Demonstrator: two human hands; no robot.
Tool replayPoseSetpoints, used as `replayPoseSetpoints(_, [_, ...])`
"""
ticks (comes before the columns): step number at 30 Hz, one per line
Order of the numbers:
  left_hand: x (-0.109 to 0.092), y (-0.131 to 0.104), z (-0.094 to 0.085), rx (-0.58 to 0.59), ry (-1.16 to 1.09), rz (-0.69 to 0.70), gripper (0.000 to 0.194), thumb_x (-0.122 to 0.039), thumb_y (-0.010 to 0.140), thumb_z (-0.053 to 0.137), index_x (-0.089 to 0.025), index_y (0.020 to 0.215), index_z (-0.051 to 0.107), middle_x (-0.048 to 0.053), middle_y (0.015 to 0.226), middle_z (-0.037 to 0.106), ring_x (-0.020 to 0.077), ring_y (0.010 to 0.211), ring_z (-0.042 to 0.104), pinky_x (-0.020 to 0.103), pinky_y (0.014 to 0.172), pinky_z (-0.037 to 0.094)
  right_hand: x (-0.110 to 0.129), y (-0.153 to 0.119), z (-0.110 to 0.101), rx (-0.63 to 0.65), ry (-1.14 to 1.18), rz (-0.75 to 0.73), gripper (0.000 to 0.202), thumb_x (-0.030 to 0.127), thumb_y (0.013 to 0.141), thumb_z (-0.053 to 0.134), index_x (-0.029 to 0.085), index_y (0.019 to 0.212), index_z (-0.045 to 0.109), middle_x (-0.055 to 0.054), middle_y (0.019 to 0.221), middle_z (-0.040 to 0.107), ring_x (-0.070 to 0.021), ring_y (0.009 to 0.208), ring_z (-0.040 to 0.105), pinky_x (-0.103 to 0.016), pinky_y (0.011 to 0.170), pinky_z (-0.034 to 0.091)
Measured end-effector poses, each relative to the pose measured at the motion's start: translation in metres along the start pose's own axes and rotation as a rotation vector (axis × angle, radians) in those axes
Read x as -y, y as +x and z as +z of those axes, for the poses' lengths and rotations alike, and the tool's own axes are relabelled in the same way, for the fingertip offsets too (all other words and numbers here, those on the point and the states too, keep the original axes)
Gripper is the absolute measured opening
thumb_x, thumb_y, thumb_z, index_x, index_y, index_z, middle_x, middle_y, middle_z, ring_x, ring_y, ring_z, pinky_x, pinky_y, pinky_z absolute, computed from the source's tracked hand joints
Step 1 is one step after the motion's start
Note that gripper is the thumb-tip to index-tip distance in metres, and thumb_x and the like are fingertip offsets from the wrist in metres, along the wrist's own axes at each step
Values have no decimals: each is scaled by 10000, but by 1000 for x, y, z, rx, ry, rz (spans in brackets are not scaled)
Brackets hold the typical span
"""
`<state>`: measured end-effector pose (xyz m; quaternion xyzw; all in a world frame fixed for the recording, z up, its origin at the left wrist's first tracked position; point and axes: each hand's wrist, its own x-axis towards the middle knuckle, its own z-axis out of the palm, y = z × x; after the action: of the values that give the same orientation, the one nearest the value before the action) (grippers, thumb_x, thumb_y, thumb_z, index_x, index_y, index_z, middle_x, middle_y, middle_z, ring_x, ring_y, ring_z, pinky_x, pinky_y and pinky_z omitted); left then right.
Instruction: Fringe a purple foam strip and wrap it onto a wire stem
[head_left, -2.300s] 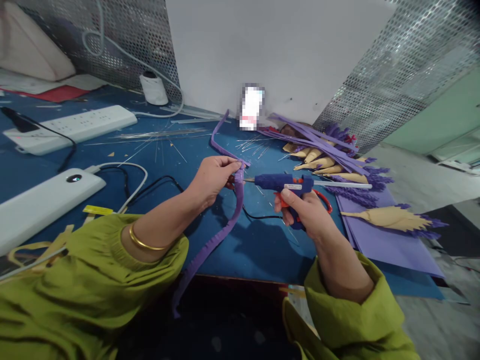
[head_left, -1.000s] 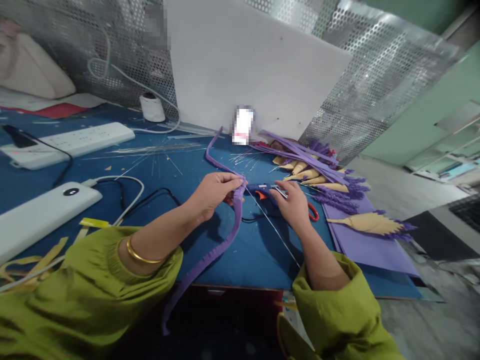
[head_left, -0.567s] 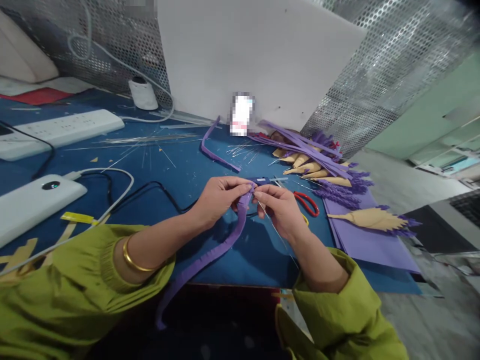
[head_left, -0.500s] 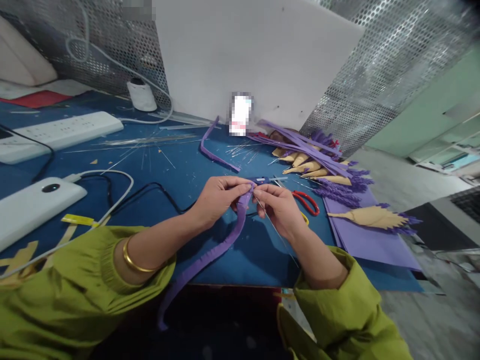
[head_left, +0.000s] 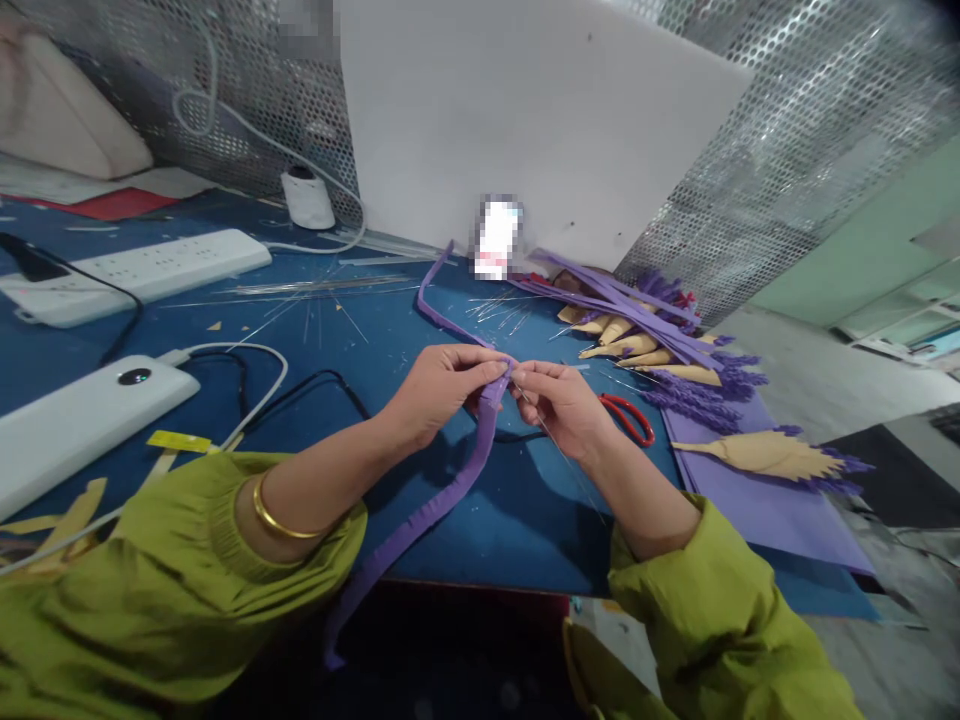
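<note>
Between thumb and fingers, my left hand pinches the upper end of a long purple paper strip. The strip has a cut, fringed look and hangs down past the table's front edge. My right hand is closed on a thin metal wire, which slants down toward my right forearm. Both sets of fingertips meet where the wire's top reaches the strip; the exact contact is hidden by the fingers. Just right of my right hand lie red scissor handles, partly covered by it.
Beige-wrapped lavender stems and purple strips lie at the back right. A wrapped bunch rests on purple sheets. Loose wires, a power strip, a white device and cables occupy the left. A blurred phone stands behind.
The whole view has shifted slightly, so things appear farther right. Both hands keep their pinch on the strip and wire, with fingertips close together.
</note>
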<state>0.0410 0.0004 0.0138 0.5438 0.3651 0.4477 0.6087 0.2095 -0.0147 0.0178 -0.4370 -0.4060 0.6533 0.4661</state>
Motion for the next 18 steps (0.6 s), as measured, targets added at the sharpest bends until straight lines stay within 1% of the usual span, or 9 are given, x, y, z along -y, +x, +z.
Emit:
replayPoseSetpoints(2, [0, -1, 2, -19, 28, 5, 195, -317, 747, 725, -165, 858, 777, 19, 688, 709, 111, 552, 573, 227, 509, 459, -1, -4, -1, -18, -15, 0, 236, 307, 618, 828, 140, 711, 689, 32, 551, 610, -42, 367, 474, -165, 354, 345])
replayPoseSetpoints(4, [-1, -3, 4, -35, 79, 40, 184, -308, 749, 720, -159, 841, 777, 14, 661, 696, 107, 541, 559, 225, 503, 441, -1, -7, -1, -27, -27, 4, 240, 318, 611, 831, 147, 704, 690, 35, 546, 604, -48, 367, 479, -167, 347, 334])
replayPoseSetpoints(7, [-2, -3, 5, -28, 148, 99, 176, -303, 762, 703, -157, 827, 776, 12, 645, 683, 109, 539, 554, 234, 517, 438, -1, -9, 0, -44, -41, -20, 236, 314, 596, 835, 150, 684, 689, 36, 539, 602, -51, 369, 484, -171, 350, 335])
replayPoseSetpoints(9, [-2, -3, 6, -25, 147, 99, 176, -307, 758, 708, -156, 820, 772, 12, 646, 679, 107, 543, 550, 232, 520, 432, 0, -9, 1, -48, -54, -43, 230, 310, 594, 833, 150, 672, 687, 33, 540, 606, -53, 368, 483, -176, 353, 336])
replayPoseSetpoints(11, [-1, -3, 6, -25, 80, 44, 199, -334, 753, 718, -157, 831, 764, 10, 651, 672, 109, 551, 555, 231, 521, 432, -1, -8, 0, -59, -68, -68, 227, 313, 599, 827, 150, 672, 687, 30, 542, 608, -54, 373, 480, -182, 358, 339])
replayPoseSetpoints(13, [0, -3, 5, -7, -16, -39, 247, -390, 765, 707, -157, 836, 751, 11, 660, 664, 116, 564, 568, 233, 527, 440, -2, -8, -1, -74, -84, -99, 224, 319, 607, 822, 153, 679, 689, 31, 543, 608, -55, 382, 478, -190, 370, 350])
replayPoseSetpoints(15, [1, -3, 5, 20, -86, -103, 282, -431, 775, 690, -152, 788, 731, 14, 651, 652, 118, 569, 572, 236, 541, 450, -2, -8, -2, -84, -110, -136, 217, 322, 619, 814, 157, 685, 690, 33, 547, 608, -58, 392, 478, -201, 384, 365])
replayPoseSetpoints(18, [0, -3, 4, 48, -110, -147, 263, -406, 756, 702, -147, 709, 699, 12, 629, 635, 117, 570, 557, 241, 566, 456, -3, -9, -3, -89, -159, -183, 195, 316, 650, 796, 161, 691, 686, 30, 569, 617, -66, 412, 497, -213, 409, 384])
